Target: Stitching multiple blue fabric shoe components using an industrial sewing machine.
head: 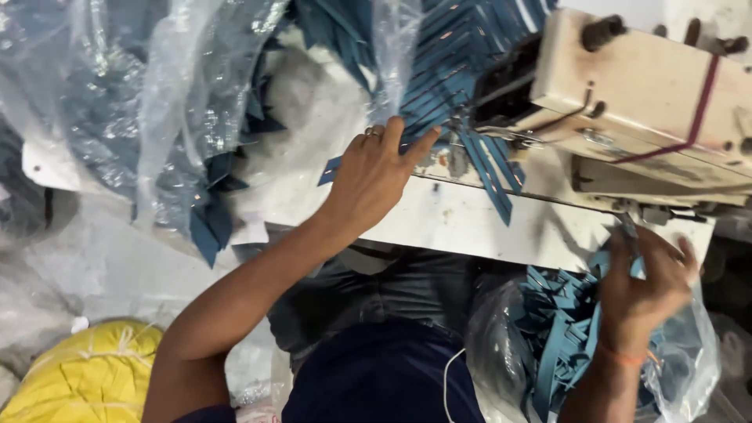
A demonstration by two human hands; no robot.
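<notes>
Blue fabric strips (486,168) lie fanned out on the white machine table (470,227), under the head of the sewing machine (642,86). We press our left hand (374,176) flat on them, fingers spread, at their left end. Our right hand (646,286) is closed around a bunch of strips (560,329) that hangs into a clear plastic bag (689,368) below the table edge.

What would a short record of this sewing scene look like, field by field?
Setting: white sewing machine on a worn table
Left hand: flat on blue fabric strips near the needle
Right hand: gripping a bunch of blue strips in a clear plastic bag
Nearby: yellow bundle, bagged blue pieces
</notes>
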